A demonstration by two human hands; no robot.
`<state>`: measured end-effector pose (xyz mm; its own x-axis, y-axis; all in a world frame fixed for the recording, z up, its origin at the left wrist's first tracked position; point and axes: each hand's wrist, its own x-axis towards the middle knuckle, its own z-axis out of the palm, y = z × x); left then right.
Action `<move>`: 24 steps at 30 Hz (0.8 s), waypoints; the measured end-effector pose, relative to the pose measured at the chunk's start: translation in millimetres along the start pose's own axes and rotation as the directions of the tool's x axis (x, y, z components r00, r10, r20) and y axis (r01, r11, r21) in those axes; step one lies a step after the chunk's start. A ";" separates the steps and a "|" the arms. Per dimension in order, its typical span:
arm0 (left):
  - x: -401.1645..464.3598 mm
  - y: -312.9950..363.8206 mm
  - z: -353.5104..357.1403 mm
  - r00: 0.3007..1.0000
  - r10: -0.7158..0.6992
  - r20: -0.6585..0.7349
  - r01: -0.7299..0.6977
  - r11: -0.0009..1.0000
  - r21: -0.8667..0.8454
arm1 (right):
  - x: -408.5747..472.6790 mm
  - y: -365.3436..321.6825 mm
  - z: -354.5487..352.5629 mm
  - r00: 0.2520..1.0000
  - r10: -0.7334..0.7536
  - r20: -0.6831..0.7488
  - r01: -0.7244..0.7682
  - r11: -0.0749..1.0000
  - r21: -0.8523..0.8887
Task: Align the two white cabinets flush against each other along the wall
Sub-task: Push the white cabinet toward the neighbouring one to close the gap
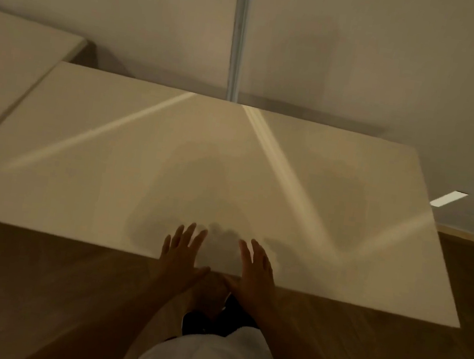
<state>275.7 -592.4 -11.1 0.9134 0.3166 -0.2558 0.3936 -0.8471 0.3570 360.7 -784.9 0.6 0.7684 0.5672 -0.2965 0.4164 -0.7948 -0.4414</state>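
A large white cabinet (140, 165) fills the middle of the view, seen from above, its top smooth and streaked with light. A second white cabinet (7, 71) stands at the far left, set at an angle, with a narrow dark gap between the two. My left hand (184, 252) and my right hand (255, 265) lie flat with fingers spread on the near edge of the large cabinet's top, close together. Neither hand holds anything.
A pale wall (369, 52) with a vertical metal strip (238, 33) runs behind the cabinets, with a gap behind the large cabinet's left rear. Wooden floor (31, 287) lies in front and to the right. My white clothing and dark shoes show below.
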 end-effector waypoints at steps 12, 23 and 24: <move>-3.0 -79.5 -56.8 0.969 -0.233 -0.083 0.229 0.972 -0.059 | 81.2 -101.0 7.2 0.916 -0.375 0.145 0.395 0.906 -0.153; -43.1 -165.8 -78.4 0.861 -0.495 -0.120 0.472 0.864 -0.177 | 130.0 -203.5 43.8 0.776 -0.544 0.319 0.610 0.777 -0.157; -44.5 -176.5 -80.6 0.854 -0.506 -0.124 0.481 0.857 -0.185 | 131.4 -213.5 48.7 0.765 -0.551 0.333 0.621 0.767 -0.158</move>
<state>174.0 -422.6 9.7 0.5931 0.7518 -0.2881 0.7961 -0.4942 0.3493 349.1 -530.1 14.6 0.1966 0.9438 -0.2655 0.8739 -0.2915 -0.3889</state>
